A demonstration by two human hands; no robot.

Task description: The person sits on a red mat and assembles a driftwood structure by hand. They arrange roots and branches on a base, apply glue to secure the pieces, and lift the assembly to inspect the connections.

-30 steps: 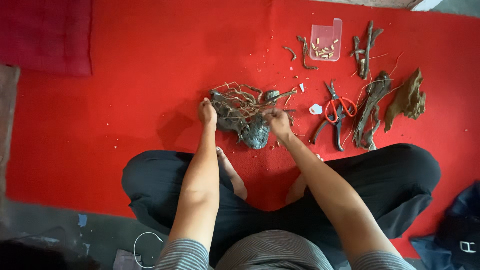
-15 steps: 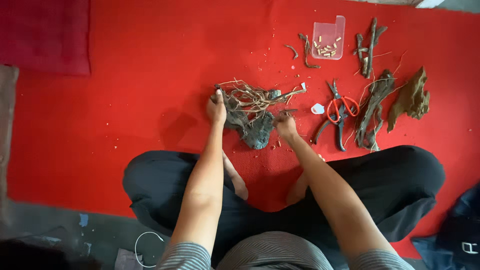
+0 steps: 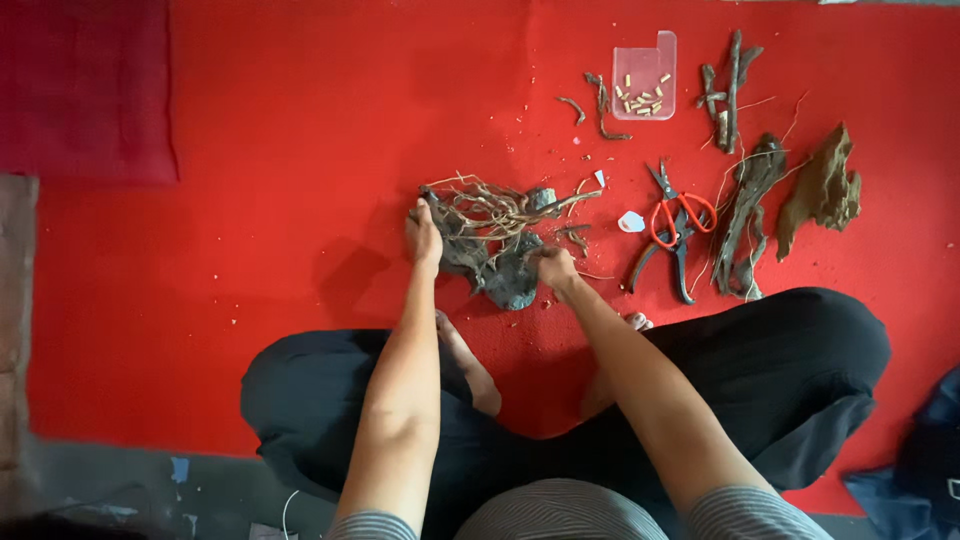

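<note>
Red mat (image 3: 250, 250) covered floor. Left hand (image 3: 423, 235) gripped left edge of root clump (image 3: 495, 245), fingers curled round it. One clump, mid-mat, just beyond person's crossed legs. Right hand (image 3: 555, 268) closed on clump's near right side. Far right of clump: two small twigs (image 3: 598, 105), one clear tray (image 3: 645, 78) holding pale bits. Further right: one pair of red-handled scissors (image 3: 678, 225), three wood pieces (image 3: 745, 210).

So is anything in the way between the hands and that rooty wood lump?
No. The left hand and the right hand both touch the rooty wood lump directly; nothing visible lies between them.
</note>
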